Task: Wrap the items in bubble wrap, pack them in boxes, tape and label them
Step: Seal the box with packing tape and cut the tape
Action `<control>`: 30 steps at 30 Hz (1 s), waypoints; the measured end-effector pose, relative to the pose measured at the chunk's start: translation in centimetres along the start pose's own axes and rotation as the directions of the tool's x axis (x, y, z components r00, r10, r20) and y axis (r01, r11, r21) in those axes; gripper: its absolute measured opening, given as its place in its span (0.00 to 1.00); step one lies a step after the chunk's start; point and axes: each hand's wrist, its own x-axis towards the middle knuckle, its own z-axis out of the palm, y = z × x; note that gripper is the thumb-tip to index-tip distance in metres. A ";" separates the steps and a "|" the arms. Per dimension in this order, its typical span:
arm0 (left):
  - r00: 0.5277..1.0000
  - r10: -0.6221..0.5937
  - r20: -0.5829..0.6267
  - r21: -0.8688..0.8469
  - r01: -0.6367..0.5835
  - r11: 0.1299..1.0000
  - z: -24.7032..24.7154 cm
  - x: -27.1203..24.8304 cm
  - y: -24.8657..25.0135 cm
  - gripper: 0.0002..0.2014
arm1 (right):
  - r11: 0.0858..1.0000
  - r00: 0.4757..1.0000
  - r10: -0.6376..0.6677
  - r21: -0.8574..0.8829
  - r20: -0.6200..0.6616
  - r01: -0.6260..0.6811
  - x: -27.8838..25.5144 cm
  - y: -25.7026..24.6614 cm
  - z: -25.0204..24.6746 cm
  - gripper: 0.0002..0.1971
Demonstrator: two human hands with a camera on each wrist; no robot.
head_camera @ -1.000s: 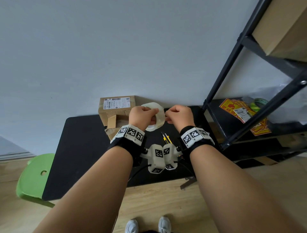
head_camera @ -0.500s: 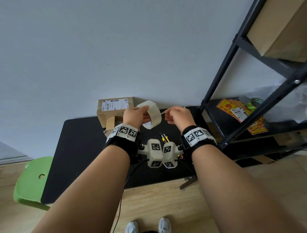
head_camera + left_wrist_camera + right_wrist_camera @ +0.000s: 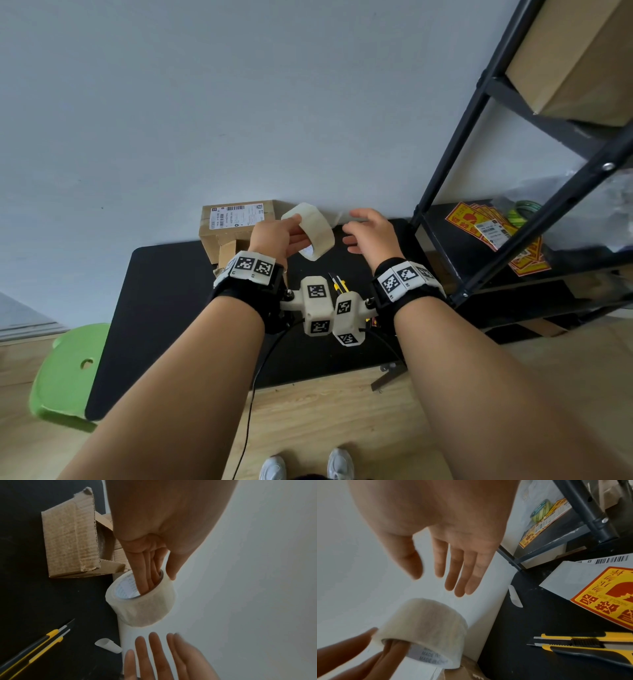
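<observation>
The risk we see is losing the tape's free end: our right hand (image 3: 371, 233) holds nothing, so any loose end may lie back on the roll, and we judge we would then have to pick at it again. A second risk is the tape roll (image 3: 313, 230) slipping, since it hangs only on our fingers; a tilt of the wrist could drop it toward the utility knives (image 3: 337, 284) at mid-frame on the black table (image 3: 164, 308).

Our left hand (image 3: 274, 236), just left of centre in the head view, has its fingers (image 3: 145, 574) pushed through the roll's core and the thumb pressed on the outer face, so it holds the roll in the air above the table's far edge. Our right hand hovers just right of the roll, palm toward it, fingers straight and spread, apart from it. The open cardboard box (image 3: 236, 226) stands against the wall, left of the roll, flaps not yet taped.
</observation>
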 end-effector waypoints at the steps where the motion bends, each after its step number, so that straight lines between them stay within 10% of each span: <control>1: 1.000 0.004 0.001 0.011 -0.004 1.000 -0.1 0.0 -0.2 0.09 | 1.000 0.999 -0.016 -0.004 0.029 0.016 -0.2 -0.1 -0.1 0.15; 5: 1.000 0.010 0.023 0.041 -0.011 0.999 0.0 -0.3 -0.4 0.14 | 0.991 0.995 -0.092 -0.092 0.041 0.095 -0.4 0.3 0.1 0.01; 30: 1.000 0.022 -0.013 -0.119 -0.023 0.993 -0.5 0.4 -0.7 0.14 | 0.692 0.904 0.427 -0.653 0.028 -0.307 1.2 2.2 0.2 0.09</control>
